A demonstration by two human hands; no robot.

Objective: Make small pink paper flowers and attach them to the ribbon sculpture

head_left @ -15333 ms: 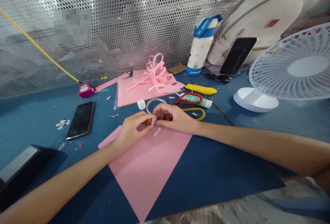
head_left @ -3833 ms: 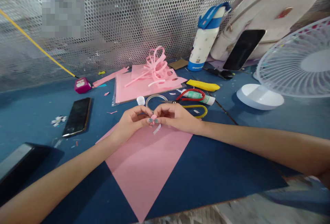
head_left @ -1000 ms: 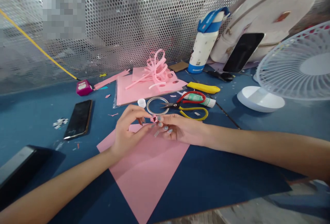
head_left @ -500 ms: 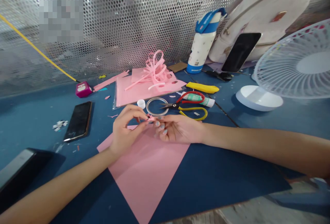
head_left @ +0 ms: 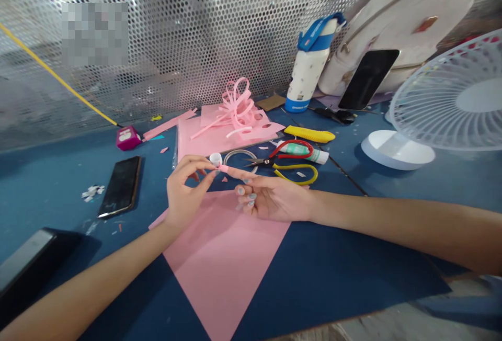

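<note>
My left hand (head_left: 184, 194) pinches a small pink paper ring (head_left: 224, 168) with thumb and fingertips, and the ring sits around the outstretched index finger of my right hand (head_left: 270, 200). My right hand lies palm up above the pink paper sheet (head_left: 223, 257), its other fingers curled in loosely. Just beyond the fingertips lie a white cap (head_left: 215, 158) and a clear tape ring (head_left: 239, 156). A small white paper scrap is partly hidden under my right fingers.
Red and yellow scissors (head_left: 290, 163), a glue tube (head_left: 306, 151) and a yellow cutter (head_left: 309, 134) lie behind my right hand. Pink paper loops (head_left: 235, 108) rest on pink sheets. A phone (head_left: 120, 186) lies left, a white fan (head_left: 443, 105), bottle (head_left: 309, 69) and bag at right.
Both hands were pinching the small pink piece together; now my right index finger is stretched out and my left hand holds the pink ring around it. The hands shifted slightly left.
</note>
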